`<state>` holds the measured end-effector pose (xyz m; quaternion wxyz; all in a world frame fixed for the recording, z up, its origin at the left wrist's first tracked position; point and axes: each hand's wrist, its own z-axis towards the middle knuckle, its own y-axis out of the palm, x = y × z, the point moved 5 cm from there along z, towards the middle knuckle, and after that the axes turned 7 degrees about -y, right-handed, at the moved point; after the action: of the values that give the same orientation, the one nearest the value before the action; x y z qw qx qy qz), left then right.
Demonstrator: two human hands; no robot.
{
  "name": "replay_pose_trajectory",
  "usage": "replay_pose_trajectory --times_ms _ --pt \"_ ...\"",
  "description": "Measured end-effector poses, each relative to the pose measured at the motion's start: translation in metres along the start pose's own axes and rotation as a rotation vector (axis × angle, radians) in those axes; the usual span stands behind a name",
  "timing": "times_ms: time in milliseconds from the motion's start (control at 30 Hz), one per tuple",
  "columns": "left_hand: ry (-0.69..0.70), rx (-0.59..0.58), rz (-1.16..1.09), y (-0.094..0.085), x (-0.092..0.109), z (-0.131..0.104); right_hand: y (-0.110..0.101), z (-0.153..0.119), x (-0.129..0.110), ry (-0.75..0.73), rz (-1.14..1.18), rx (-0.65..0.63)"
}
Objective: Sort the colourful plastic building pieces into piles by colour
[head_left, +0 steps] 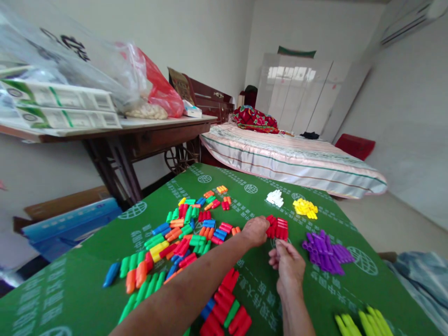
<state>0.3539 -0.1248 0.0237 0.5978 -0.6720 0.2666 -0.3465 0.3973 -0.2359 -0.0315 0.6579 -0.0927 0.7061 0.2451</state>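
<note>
Both my hands are over the green table [276, 303], beside a small group of red plastic pieces [282, 228]. My left hand [256, 231] is closed at the left edge of this group; whatever its fingers hold is hidden. Just below the red group is my right hand [287, 262], its thumb and forefinger close together near the lowest red pieces, the other fingers curled; I cannot make out anything between them. Purple pieces [325, 252] lie in a heap to its right. Beyond the hands are a white pile [275, 198] and a yellow pile [305, 208].
Mixed red, green, blue and orange pieces [189, 219] spread left of and under my left forearm. Lime pieces [374, 322] lie at the near right. A side table [150, 123] with bags and boxes stands at the left, a bed [290, 154] behind.
</note>
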Motion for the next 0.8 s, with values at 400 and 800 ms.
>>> replay_pose_trajectory --times_ms 400,800 --pt "-0.187 0.029 0.022 -0.016 -0.042 -0.035 0.000 -0.007 0.005 0.064 -0.033 -0.032" --pt "-0.673 0.004 0.092 -0.047 -0.167 -0.060 0.003 -0.008 0.006 -0.024 -0.092 -0.051"
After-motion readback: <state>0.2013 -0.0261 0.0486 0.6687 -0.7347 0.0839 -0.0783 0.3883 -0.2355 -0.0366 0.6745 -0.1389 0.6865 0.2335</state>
